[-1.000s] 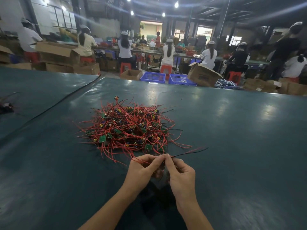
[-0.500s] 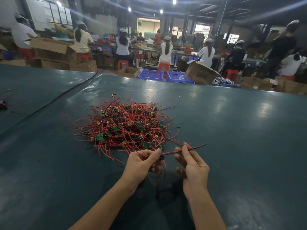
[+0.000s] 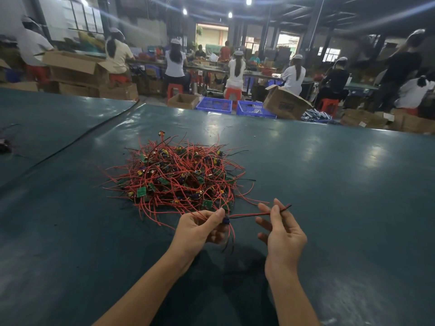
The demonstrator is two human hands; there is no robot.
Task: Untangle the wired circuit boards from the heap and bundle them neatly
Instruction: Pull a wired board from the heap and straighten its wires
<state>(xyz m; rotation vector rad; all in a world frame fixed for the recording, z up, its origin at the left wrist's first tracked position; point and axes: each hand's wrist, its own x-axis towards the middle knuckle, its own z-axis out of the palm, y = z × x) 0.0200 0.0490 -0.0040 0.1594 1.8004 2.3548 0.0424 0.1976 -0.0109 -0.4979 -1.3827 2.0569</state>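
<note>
On the green table (image 3: 329, 184) the heap (image 3: 179, 177) of wired boards lies just beyond the left hand (image 3: 200, 229), which pinches 1 board (image 3: 226, 220); the right hand (image 3: 282, 234) apparently pinches its wire (image 3: 247, 215), other fingers spread.

Bench (image 3: 329, 184): dark teal sheet, smooth, semi-glossy, lamp glare on it. Heap (image 3: 179, 175): tangle of thin red plastic-sheathed wire, slight sheen; small green circuit boards (image 3: 141, 191), matt. Single wired board (image 3: 226, 220): red and black plastic-sheathed leads. Boxes (image 3: 286, 105): brown cardboard, matt. Crates (image 3: 213, 105): blue plastic, latticed. Stools (image 3: 173, 89): red plastic, smooth.
</note>
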